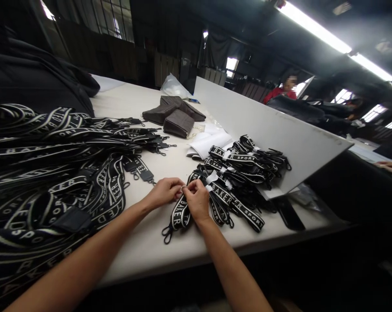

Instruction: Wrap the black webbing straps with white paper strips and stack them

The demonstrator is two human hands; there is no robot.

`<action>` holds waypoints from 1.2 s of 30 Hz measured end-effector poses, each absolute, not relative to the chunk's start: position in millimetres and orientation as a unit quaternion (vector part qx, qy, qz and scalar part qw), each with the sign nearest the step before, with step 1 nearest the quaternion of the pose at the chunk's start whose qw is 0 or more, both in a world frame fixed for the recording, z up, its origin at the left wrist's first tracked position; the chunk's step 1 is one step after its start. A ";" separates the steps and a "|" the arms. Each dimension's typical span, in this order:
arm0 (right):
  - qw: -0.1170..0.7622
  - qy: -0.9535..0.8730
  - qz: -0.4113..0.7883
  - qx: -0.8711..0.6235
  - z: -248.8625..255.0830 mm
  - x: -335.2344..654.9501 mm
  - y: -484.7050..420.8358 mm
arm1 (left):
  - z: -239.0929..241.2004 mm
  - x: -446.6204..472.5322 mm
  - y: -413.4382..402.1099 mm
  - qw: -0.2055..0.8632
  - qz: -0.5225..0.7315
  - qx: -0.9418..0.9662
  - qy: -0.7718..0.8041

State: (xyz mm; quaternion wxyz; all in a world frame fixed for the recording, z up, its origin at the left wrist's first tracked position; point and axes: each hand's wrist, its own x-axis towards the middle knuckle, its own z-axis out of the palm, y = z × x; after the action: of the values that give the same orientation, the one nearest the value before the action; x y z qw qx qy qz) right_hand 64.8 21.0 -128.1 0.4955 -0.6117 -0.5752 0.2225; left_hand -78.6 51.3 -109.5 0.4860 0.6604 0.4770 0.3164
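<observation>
My left hand (163, 192) and my right hand (197, 200) meet over a folded black strap (179, 214) with white lettering, lying on the white table (144, 247). Both hands pinch a small white piece at the top of the folded strap, fingers pressed together. The strap's metal clip hangs toward the table's front edge. Just right of my hands lies a pile of bundled straps (244, 167), each wrapped with a white band. A large heap of loose straps (53, 164) covers the left of the table.
Brown bags (174, 115) and white paper sheets (207, 141) lie farther back. A white board (273, 125) leans along the right side. A dark phone-like object (288, 212) lies near the right edge. Dark fabric (36, 82) is piled far left. A person in red (280, 91) sits beyond.
</observation>
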 end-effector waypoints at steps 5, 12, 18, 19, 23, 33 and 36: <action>0.535 -0.561 0.238 -0.586 -125.9 64.4 16.2 | -108.7 -82.5 53.5 0.496 0.324 0.660 0.462; 0.553 -0.540 0.263 -0.577 -132.1 66.3 17.8 | -108.4 -85.2 53.5 0.302 0.293 0.818 0.392; 0.541 -0.567 0.257 -0.566 -124.5 64.1 12.4 | -116.2 -85.3 52.0 0.165 0.311 0.855 0.381; 0.543 -0.578 0.248 -0.557 -122.7 63.1 10.8 | -116.4 -85.4 51.2 0.161 0.320 0.851 0.384; 0.564 -0.580 0.210 -0.549 -121.6 59.6 9.9 | -111.7 -82.1 43.2 0.178 0.358 0.835 0.377; 0.558 -0.547 0.148 -0.606 -127.3 60.3 12.6 | -97.9 -72.0 42.8 0.365 0.507 0.608 0.490; 0.553 -0.547 0.176 -0.603 -125.5 60.0 14.5 | -97.1 -72.8 50.9 0.471 0.514 0.522 0.491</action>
State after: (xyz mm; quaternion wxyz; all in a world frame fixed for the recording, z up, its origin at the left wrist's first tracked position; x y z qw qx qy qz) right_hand 60.0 14.5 -125.5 0.5535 -0.6026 -0.5473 0.1763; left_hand -72.8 50.9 -97.1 0.4713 0.5224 0.4910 0.5137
